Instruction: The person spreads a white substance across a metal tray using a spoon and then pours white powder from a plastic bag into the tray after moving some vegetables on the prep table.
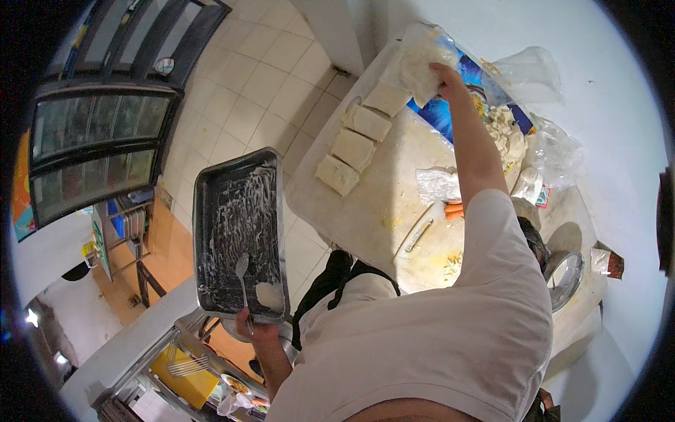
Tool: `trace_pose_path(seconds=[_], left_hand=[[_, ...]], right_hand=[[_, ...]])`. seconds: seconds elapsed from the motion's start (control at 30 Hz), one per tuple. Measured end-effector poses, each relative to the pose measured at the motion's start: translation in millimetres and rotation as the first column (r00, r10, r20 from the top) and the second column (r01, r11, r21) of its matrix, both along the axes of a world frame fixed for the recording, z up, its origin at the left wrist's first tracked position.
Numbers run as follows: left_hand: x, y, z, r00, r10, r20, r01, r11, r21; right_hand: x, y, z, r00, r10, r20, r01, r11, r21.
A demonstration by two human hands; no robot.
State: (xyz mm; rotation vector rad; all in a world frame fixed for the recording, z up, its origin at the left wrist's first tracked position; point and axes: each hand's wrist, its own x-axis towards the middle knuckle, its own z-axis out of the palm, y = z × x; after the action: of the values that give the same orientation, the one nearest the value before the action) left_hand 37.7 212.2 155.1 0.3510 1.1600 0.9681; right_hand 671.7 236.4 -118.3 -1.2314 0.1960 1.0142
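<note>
My left hand grips the near edge of a dark metal baking tray, raised beside the table. A fork lies over the tray's near edge, its handle under my left thumb. White smears cover the tray's inside, and a pale lump sits in its near corner. My right hand reaches across the table and grasps the side of a clear plastic bag with whitish contents. Beside that bag, several pale rectangular slabs form a row along the table's left edge.
On the white table lie a blue printed sheet, torn pale pieces, carrots and a white cutting board. Crumpled clear plastic lies by the wall. A glass-fronted cabinet stands across the tiled floor.
</note>
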Motion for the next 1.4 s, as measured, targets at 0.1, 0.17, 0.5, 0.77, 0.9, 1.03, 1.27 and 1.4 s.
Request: trace_pose_path(seconds=[0.1, 0.17, 0.5, 0.77, 0.9, 1.03, 1.27, 1.4], left_hand=[[-12.1, -2.1, -7.2, 0.999, 0.0, 0.041, 0.001, 1.0, -0.016], [-13.0, -2.8, -8.7, 0.999, -0.021, 0.05, 0.02, 1.0, 0.007], [-35.2, -11.0, -25.2, 0.998, -0.035, 0.051, 0.034, 0.999, 0.024], [-48.1, -6.6, -44.3, 0.981, -0.173, -0.088, 0.171, 0.985, -0.04], [-72.5, 4.4, -51.4, 0.903, -0.371, 0.215, 0.379, 0.925, 0.003], [-75.3, 1.0, -36.4, 0.914, -0.343, 0.216, 0.335, 0.939, 0.072], [-142.0, -7.8, -32.7, 0.753, -0.479, 0.451, 0.465, 0.872, 0.151], [-178.7, -18.4, -39.1, 0.741, -0.467, 0.483, 0.459, 0.877, 0.143]], right_hand=[[-7.5, 0.3, 0.0, 0.997, -0.074, 0.003, 0.073, 0.989, 0.131], [-12.4, -4.3, 4.3, 0.995, -0.099, -0.012, 0.099, 0.983, 0.154], [-98.8, -55.3, 110.1, 0.973, -0.183, -0.141, 0.226, 0.888, 0.4], [-277.7, -100.8, 224.9, 0.97, -0.016, -0.241, 0.133, 0.868, 0.479], [-373.3, -124.6, 255.2, 0.932, 0.076, -0.354, 0.105, 0.88, 0.463], [-450.5, -148.5, 273.1, 0.899, 0.149, -0.411, 0.112, 0.83, 0.546], [-550.8, -180.7, 298.4, 0.92, 0.116, -0.373, 0.132, 0.807, 0.576], [-590.7, -198.3, 297.9, 0.936, 0.139, -0.325, 0.064, 0.838, 0.542]])
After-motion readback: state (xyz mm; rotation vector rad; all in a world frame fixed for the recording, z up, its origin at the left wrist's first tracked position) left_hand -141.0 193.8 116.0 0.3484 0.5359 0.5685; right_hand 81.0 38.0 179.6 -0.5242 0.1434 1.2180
